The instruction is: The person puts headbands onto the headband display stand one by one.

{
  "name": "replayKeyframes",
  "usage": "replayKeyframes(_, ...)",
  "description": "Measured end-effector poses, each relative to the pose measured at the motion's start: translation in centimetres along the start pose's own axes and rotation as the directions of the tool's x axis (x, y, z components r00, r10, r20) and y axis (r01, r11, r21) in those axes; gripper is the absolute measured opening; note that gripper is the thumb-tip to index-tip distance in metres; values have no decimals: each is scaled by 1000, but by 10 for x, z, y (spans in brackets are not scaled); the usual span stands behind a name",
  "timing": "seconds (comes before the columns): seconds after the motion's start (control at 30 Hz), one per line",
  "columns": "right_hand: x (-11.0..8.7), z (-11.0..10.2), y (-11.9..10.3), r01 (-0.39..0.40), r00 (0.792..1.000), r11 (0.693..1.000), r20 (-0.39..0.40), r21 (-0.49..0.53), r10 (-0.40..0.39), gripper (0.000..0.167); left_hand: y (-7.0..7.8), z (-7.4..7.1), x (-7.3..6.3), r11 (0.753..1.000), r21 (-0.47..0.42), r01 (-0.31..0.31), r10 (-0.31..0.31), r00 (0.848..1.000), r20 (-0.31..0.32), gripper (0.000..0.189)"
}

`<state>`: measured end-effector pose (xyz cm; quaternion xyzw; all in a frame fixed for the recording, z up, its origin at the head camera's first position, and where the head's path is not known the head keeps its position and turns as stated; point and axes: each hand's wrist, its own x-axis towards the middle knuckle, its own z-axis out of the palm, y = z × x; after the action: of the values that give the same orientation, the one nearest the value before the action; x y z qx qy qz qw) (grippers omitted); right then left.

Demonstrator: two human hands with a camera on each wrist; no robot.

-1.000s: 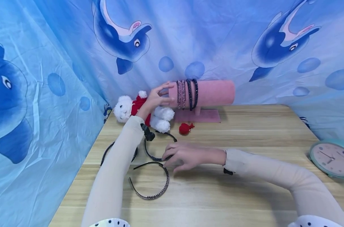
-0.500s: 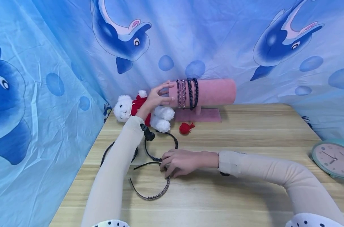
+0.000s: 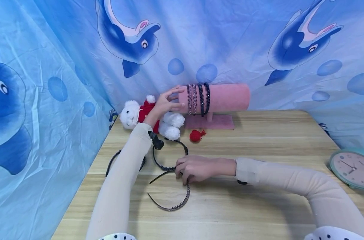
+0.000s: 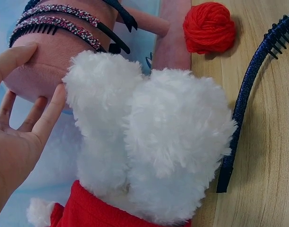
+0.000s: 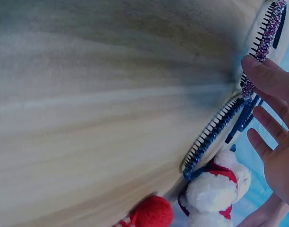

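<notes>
My left hand [image 3: 167, 101] touches the left end of a pink velvet headband stand [image 3: 227, 96], its spread fingers laid against the roll. Two pink glitter headbands [image 4: 59, 23] and two dark ones [image 3: 206, 100] circle that roll. On the table, my right hand [image 3: 195, 168] pinches a toothed glitter headband [image 3: 173, 208] at its curve. Thumb and fingers lie on either side of that band [image 5: 262, 47] in the right wrist view. A dark blue headband [image 3: 185, 148] lies just behind it, close to the right fingertips.
A white plush bear [image 3: 131, 115] in red lies under the left forearm. Another dark headband [image 3: 111, 162] is partly hidden by the left sleeve. A red yarn ball [image 3: 195, 136] sits before the stand, and a round clock [image 3: 353, 168] stands at the right edge.
My right hand has come down onto the glitter headband and slid it slightly to the right. The left hand stays at the stand.
</notes>
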<state>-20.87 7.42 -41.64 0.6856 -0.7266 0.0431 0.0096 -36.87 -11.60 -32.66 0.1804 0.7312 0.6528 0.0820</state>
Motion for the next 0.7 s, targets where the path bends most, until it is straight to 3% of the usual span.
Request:
replayKeyframes(0.37, -6, -29, 4, -4, 1000, 986, -19, 166, 7, 19, -20, -4, 10, 999, 15, -37, 37, 999, -37, 64)
replayKeyframes(0.7, -13, -69, 8, -135, 990, 906, 18, 401, 140, 15, -8, -1, 3, 1000, -25, -13, 12, 1000, -19, 66)
